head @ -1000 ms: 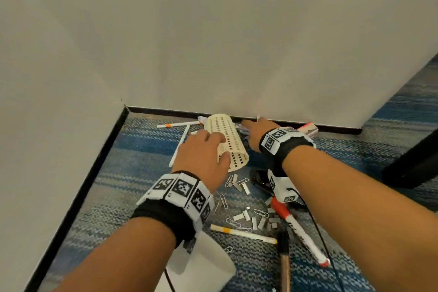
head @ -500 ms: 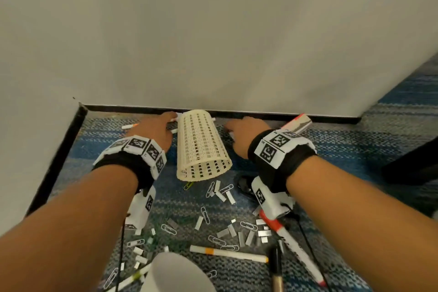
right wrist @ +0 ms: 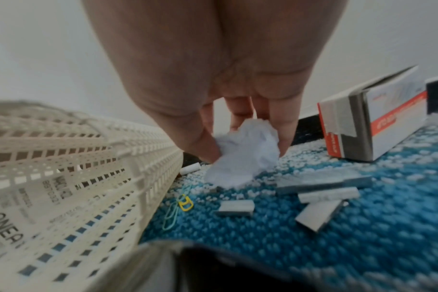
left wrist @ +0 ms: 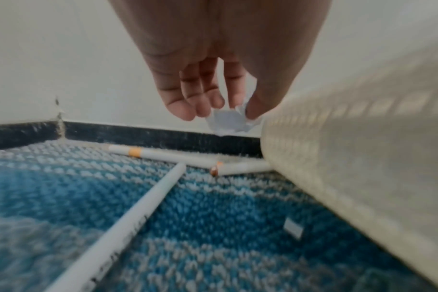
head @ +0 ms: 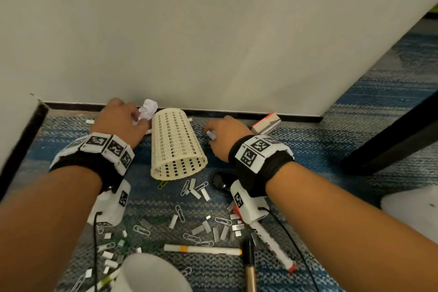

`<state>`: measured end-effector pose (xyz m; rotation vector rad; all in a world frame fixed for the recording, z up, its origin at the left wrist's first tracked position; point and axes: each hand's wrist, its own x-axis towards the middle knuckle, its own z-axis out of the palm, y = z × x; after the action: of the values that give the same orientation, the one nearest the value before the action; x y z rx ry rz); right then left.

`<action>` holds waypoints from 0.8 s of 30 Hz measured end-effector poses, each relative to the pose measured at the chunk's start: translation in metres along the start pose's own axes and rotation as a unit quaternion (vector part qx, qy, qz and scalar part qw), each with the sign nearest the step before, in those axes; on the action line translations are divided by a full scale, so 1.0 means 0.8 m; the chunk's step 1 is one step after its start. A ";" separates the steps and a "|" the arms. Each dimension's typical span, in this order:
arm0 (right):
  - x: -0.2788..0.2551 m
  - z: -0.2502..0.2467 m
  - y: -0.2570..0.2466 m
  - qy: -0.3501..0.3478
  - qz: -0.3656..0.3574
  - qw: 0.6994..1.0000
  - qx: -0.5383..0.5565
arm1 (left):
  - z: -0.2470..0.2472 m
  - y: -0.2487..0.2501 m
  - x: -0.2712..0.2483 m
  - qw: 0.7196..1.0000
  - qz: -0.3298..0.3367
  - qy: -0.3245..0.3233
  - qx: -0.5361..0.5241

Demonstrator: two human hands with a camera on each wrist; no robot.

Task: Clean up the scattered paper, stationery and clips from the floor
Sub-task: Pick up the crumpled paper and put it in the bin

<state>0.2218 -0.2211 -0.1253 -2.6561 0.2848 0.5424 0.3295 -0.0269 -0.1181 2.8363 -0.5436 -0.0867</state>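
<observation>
A cream perforated basket (head: pixel 176 144) lies on its side on the blue carpet by the wall. Left of its closed end, my left hand (head: pixel 139 118) pinches a crumpled white paper ball (head: pixel 148 110) just above the floor; the left wrist view shows the fingertips (left wrist: pixel 208 110) closing on the paper ball (left wrist: pixel 225 122). On the basket's right, my right hand (head: pixel 209 134) grips a second crumpled paper wad (right wrist: pixel 243 158) low over the carpet. White pens (left wrist: pixel 143 205) lie under the left hand.
Paper clips (head: pixel 184 187) and staple strips (head: pixel 201 229) litter the carpet near me. A white pen (head: pixel 201 249), red-capped marker (head: pixel 272 244), black pen (head: pixel 248 261) and white cup (head: pixel 151 272) lie closest. A staple box (head: pixel 266 123) sits by the wall, a dark furniture leg (head: pixel 391 140) right.
My left hand left the basket, went round its left side to the wall and took up the paper ball. My right hand closed on the other paper wad.
</observation>
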 end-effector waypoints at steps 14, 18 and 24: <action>-0.149 -0.055 -0.021 0.229 0.015 0.958 0.173 | -0.111 0.079 -0.124 0.988 0.072 -0.004 -0.138; -0.234 -0.079 -0.025 0.300 0.015 0.934 0.192 | -0.144 0.156 -0.165 0.969 0.180 -0.005 -0.170; -0.385 -0.112 -0.008 0.339 -0.042 0.915 0.213 | -0.192 0.273 -0.229 0.930 0.304 0.060 -0.197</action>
<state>-0.0251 -0.2193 0.0793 -2.3108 0.4255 -0.4515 0.0975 -0.1193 0.0885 2.1620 -1.1944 0.0846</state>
